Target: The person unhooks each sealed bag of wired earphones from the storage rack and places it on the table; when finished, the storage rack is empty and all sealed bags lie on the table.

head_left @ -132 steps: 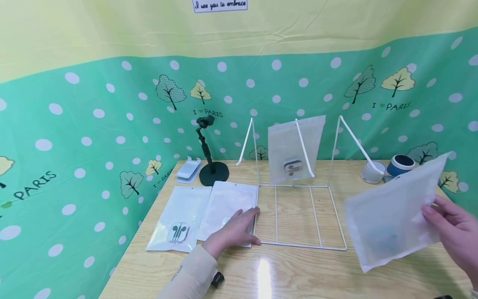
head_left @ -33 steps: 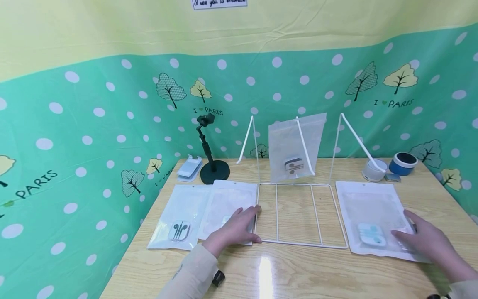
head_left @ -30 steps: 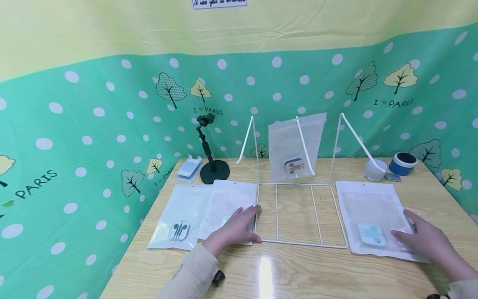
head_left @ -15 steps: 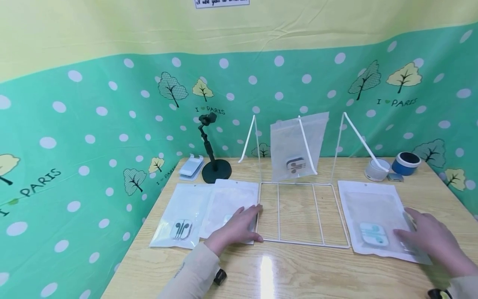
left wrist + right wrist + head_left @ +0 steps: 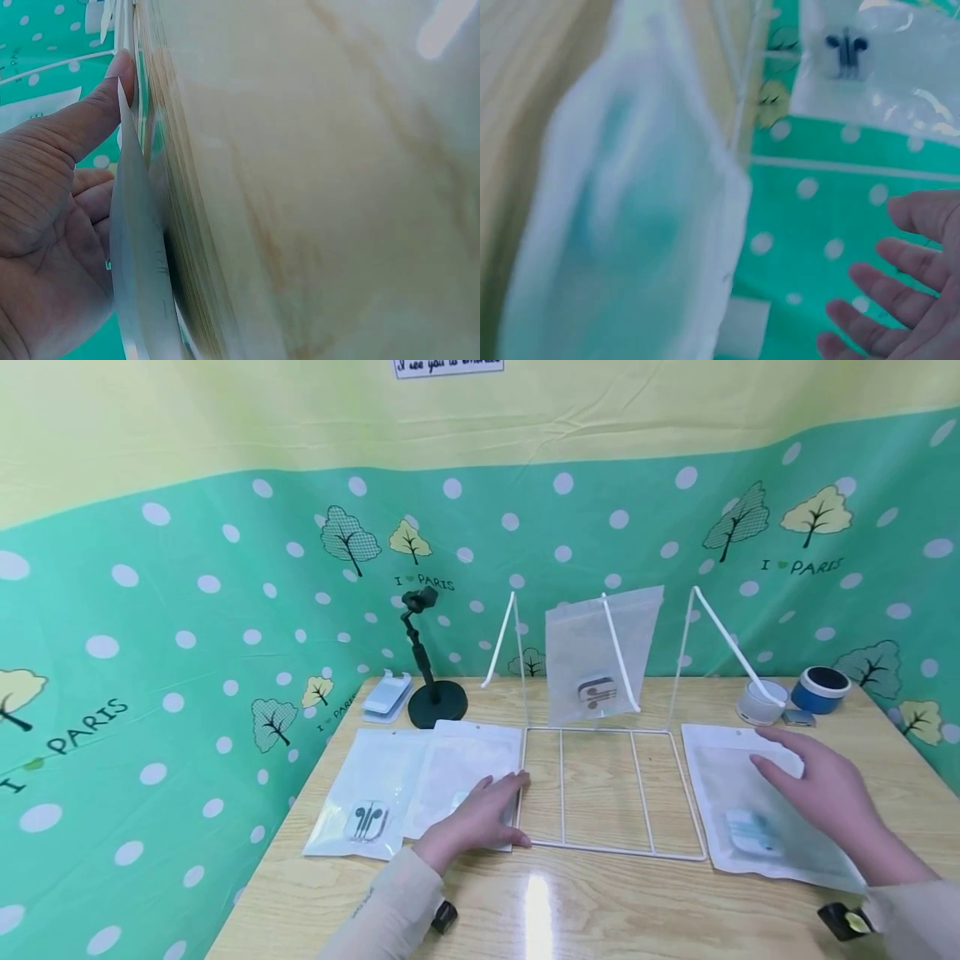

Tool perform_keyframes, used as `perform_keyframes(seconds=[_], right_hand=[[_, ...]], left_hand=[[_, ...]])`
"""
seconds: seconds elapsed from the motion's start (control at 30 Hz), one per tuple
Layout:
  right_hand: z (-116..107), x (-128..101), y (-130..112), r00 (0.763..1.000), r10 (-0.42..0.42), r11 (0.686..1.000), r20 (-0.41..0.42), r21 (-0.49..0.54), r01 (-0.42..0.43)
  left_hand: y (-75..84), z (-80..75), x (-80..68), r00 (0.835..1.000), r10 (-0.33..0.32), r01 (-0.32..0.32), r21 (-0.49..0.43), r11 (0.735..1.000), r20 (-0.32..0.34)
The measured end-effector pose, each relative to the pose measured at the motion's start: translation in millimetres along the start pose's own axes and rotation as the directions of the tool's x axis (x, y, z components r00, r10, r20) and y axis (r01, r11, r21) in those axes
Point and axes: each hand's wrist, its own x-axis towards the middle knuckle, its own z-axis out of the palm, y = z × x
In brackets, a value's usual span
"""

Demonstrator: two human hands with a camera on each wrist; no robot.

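My left hand (image 5: pixel 487 806) lies flat with straight fingers on a white plastic pouch (image 5: pixel 457 768), just left of the white wire rack (image 5: pixel 611 847). In the left wrist view the thumb (image 5: pixel 101 105) and palm press along that pouch's edge (image 5: pixel 139 285). To the right of the rack, a pouch holding a light-blue earphone case (image 5: pixel 753 831) lies flat on the table. My right hand (image 5: pixel 802 772) hovers over its far half, fingers straight and holding nothing. The right wrist view shows the fingers (image 5: pixel 900 277) clear of the blurred pouch (image 5: pixel 630 247).
A third pouch with earphones (image 5: pixel 367 797) lies at the far left, and another hangs on the rack's upright wire (image 5: pixel 600 652). At the back stand a black phone stand (image 5: pixel 433 697), a white holder (image 5: pixel 384 697), a white speaker (image 5: pixel 759 703) and a blue one (image 5: pixel 820 687).
The right-hand pouch, first held in the air, now lies on the table. My right hand has lifted from its near corner and moved toward its far end. The left hand has stayed put.
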Motion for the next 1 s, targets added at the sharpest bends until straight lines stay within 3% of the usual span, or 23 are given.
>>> perform_keyframes(seconds=[0.17, 0.43, 0.77, 1.0], right_hand=[[1, 8, -30, 0.996, -0.085, 0.991, -0.017, 0.105, 0.086], [10, 31, -65, 0.97, -0.239, 0.95, 0.032, 0.216, 0.227], [21, 62, -86, 0.974, -0.218, 0.901, 0.056, 0.396, 0.179], [26, 77, -95, 0.985, -0.167, 0.89, 0.047, 0.438, 0.129]], left_hand=[[-0.5, 0.4, 0.5, 1.0, -0.002, 0.002, 0.005, 1.0, -0.005], [-0.2, 0.8, -0.3, 1.0, 0.003, -0.003, 0.021, 1.0, -0.008], [0.8, -0.2, -0.9, 1.0, 0.001, -0.001, -0.005, 1.0, -0.009], [0.3, 0.5, -0.9, 1.0, 0.001, -0.001, -0.011, 1.0, -0.008]])
